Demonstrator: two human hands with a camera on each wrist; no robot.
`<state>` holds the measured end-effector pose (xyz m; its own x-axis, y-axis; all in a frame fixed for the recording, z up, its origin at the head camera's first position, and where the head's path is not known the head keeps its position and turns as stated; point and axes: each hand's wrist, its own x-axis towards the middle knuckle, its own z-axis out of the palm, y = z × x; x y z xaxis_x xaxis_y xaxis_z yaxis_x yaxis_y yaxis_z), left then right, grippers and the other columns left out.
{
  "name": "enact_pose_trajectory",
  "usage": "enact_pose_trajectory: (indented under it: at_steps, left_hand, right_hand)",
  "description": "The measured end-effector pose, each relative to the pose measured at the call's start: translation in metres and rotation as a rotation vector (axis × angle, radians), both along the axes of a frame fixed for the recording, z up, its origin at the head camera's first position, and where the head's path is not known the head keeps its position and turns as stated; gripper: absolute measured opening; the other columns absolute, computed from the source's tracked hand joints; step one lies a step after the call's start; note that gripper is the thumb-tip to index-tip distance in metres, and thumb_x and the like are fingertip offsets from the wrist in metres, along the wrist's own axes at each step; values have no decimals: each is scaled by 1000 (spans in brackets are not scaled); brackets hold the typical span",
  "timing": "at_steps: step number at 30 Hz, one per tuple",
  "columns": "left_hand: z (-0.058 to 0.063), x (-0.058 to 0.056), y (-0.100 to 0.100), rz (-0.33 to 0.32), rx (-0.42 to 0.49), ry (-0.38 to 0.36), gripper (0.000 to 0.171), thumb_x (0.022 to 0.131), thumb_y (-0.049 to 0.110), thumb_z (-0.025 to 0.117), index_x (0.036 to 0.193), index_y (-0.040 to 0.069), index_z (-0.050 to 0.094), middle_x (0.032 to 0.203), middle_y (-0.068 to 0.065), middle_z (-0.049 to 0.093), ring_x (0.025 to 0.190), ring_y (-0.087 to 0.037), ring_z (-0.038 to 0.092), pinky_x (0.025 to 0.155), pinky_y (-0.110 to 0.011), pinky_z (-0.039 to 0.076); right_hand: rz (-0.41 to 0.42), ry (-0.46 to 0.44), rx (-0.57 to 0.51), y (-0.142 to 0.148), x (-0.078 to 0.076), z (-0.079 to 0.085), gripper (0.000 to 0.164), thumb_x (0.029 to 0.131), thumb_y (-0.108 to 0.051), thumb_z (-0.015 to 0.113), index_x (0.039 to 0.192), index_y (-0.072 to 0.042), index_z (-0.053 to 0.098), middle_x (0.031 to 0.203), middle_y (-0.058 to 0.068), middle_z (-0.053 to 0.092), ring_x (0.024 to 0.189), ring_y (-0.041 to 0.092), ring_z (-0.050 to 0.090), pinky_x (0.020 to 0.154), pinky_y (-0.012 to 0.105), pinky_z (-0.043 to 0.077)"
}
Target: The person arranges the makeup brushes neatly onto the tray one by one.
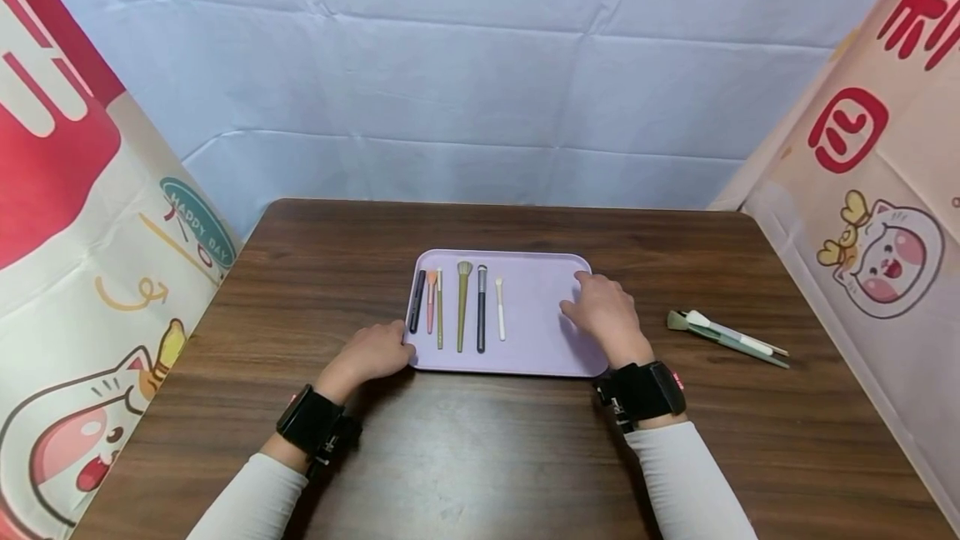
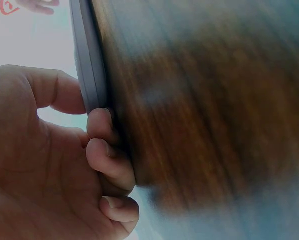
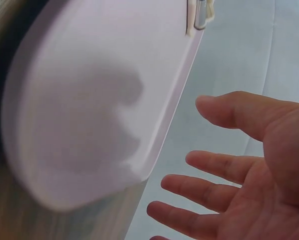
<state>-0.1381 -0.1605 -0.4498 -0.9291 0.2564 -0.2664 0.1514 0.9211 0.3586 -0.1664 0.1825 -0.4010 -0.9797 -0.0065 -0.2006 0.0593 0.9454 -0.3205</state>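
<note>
My left hand (image 1: 375, 350) pinches the rim of a lilac tray (image 1: 536, 323) near its front left corner. In the left wrist view, the thumb lies on one side of the tray's edge (image 2: 91, 60) and curled fingers (image 2: 109, 162) lie on the other. Over the tray's right side is my right hand (image 1: 606, 313), its fingers spread and holding nothing. On the tray, makeup brushes lie in a row: a black one (image 1: 417, 302), a pink one (image 1: 431, 307), a thin olive one (image 1: 440, 315), a wider olive one (image 1: 462, 311), a dark one with a silver ferrule (image 1: 482, 315) and a white one (image 1: 501, 315).
To the right of the tray, a green brush (image 1: 720, 335) and a white brush (image 1: 738, 335) lie bunched on the brown wooden table (image 1: 480, 457). A pale blue cloth (image 1: 465, 90) hangs behind the table, with printed cloths at both sides.
</note>
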Motion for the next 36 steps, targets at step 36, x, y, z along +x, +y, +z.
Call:
enact_pose_trajectory:
  at_steps: [36]
  left_hand:
    - [0, 1, -1, -8, 6, -8, 26, 93, 24, 55, 104, 2, 61, 86, -10, 62, 74, -24, 54, 70, -39, 45]
  right_hand:
    - [-122, -35, 11, 88, 37, -1, 69, 98, -26, 60, 149, 11, 33, 147, 41, 32, 133, 60, 33, 105, 68, 33]
